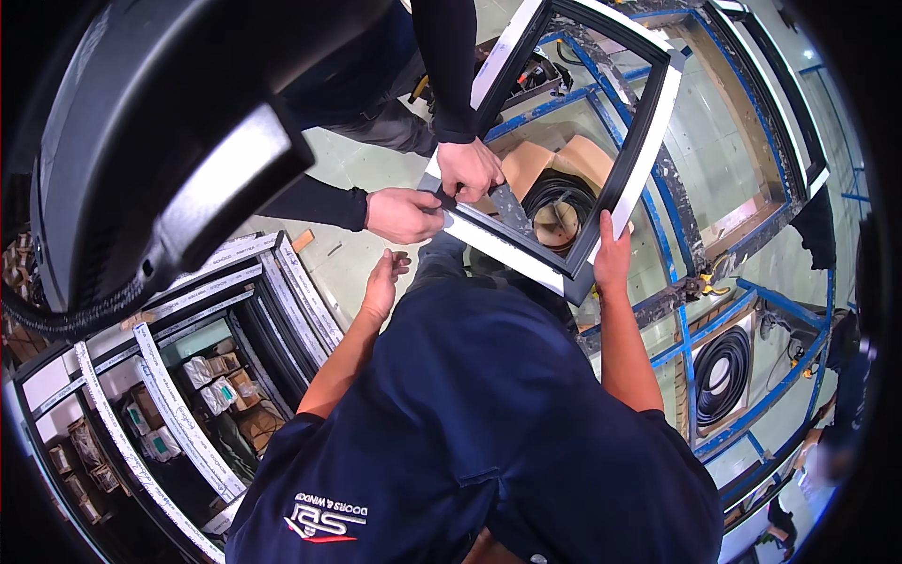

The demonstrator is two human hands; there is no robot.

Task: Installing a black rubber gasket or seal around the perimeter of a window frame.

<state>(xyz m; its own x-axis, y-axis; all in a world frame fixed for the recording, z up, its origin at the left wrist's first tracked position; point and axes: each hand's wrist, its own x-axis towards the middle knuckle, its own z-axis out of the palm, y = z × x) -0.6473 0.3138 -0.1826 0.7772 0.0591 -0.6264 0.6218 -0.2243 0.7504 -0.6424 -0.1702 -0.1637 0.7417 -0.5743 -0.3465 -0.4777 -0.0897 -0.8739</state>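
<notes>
A window frame, black inside with white film on its faces, lies tilted before me over a blue-and-dark bench. My right hand grips its near right edge close to the corner. Apart from the frame, my left hand is held with loosely bent fingers and nothing visible in it. Across from me a co-worker in black sleeves has one hand at the frame's near left corner. The co-worker's other hand presses on the same corner from above; whatever is under its fingers is hidden.
Below the frame stands an open cardboard box with coiled black gasket. Another black coil lies within the blue rack at right. Yellow-handled pliers rest on the bench edge. Several film-covered frames stand stacked at left.
</notes>
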